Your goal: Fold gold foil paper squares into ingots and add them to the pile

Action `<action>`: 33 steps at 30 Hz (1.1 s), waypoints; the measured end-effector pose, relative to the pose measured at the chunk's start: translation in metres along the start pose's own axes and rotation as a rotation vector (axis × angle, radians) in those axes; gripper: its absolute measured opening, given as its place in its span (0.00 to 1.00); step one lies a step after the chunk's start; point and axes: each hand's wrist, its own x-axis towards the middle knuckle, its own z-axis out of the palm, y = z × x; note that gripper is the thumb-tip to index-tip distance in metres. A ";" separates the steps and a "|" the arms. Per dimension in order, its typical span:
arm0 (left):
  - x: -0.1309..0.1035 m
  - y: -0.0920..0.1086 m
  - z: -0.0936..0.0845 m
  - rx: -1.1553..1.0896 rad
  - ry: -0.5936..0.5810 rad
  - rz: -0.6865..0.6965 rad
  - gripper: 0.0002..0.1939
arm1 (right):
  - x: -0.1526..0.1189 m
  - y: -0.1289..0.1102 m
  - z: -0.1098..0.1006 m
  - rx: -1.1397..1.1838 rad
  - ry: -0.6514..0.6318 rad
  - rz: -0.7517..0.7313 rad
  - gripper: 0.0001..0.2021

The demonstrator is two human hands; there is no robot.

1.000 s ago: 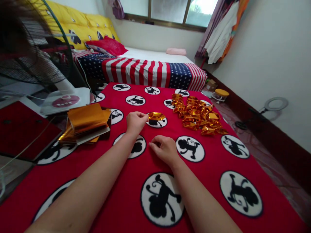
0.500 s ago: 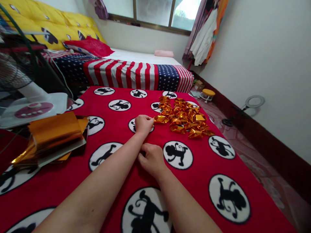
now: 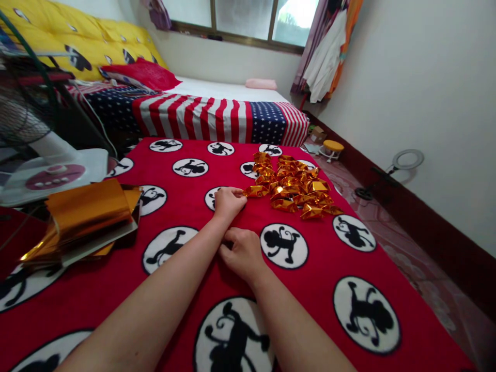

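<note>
Ahead of me, my left hand (image 3: 230, 201) reaches out over the red cloth (image 3: 318, 258). Its fingertips are closed on the near end of a folded gold paper ingot (image 3: 257, 191), which lies at the left side of a cluster of similar gold paper ingots (image 3: 289, 181). Closer to me, my right hand (image 3: 244, 253) rests on the cloth, against my left forearm. Its fingers are curled in, and no object shows in them; the fingertips are partly hidden.
A stack of gold paper sheets (image 3: 91, 212) lies at the left, beside the white base of a fan (image 3: 54, 175). Beyond the cloth stands a bed with a star-and-stripe cover (image 3: 201, 116). On the floor at the right are a small yellow-topped stool (image 3: 332, 147) and a ring light (image 3: 408, 159).
My left hand's fingers have shifted very slightly downward at the end of the gold paper ingot. My right hand stays curled in about the same place.
</note>
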 end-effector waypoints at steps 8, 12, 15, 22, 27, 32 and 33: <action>0.002 -0.001 0.002 -0.179 -0.065 -0.084 0.14 | 0.000 0.000 -0.001 0.018 -0.042 -0.011 0.04; 0.004 -0.002 0.003 -0.298 -0.116 -0.132 0.09 | -0.001 -0.002 -0.003 0.005 -0.051 -0.025 0.04; 0.003 0.000 0.001 -0.354 -0.127 -0.167 0.06 | -0.001 -0.003 -0.004 -0.004 -0.051 -0.026 0.05; -0.003 0.005 -0.010 -0.434 -0.186 -0.226 0.07 | -0.001 -0.003 -0.003 -0.010 -0.040 -0.022 0.05; -0.003 0.003 -0.014 -0.341 -0.137 -0.209 0.09 | -0.001 -0.004 -0.003 -0.021 -0.043 -0.012 0.05; 0.018 -0.010 -0.016 -0.147 0.076 -0.185 0.13 | -0.002 -0.004 -0.004 -0.007 -0.044 -0.012 0.05; 0.024 -0.013 -0.016 -0.108 0.106 -0.177 0.12 | -0.002 -0.004 -0.003 -0.006 -0.042 -0.010 0.05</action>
